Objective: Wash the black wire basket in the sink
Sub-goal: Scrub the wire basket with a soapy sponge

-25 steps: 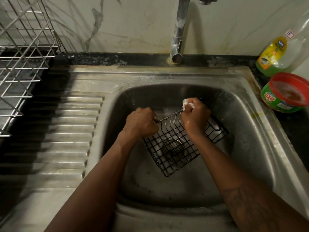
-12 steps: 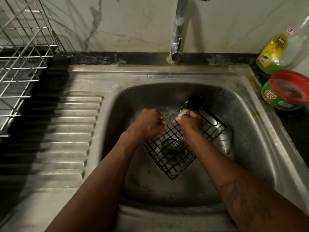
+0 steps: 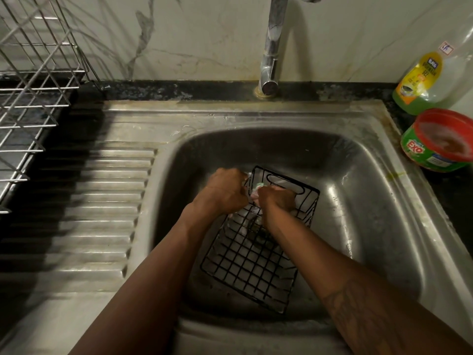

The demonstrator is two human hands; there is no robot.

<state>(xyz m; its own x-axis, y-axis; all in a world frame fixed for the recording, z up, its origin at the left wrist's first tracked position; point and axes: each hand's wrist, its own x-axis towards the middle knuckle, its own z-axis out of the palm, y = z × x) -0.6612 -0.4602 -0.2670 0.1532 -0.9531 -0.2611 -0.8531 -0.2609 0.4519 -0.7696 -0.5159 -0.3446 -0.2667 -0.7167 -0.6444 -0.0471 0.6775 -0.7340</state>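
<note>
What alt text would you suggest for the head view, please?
A person's left hand grips the rim of a black wire basket in a steel sink while the right hand presses a pale pad inside it. A soap tub and bottle stand beside the sink.

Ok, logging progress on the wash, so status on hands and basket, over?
Left hand grips black wire basket rim. Right hand holds scrub pad inside it. Basket down in sink. Nothing in the way.
</note>
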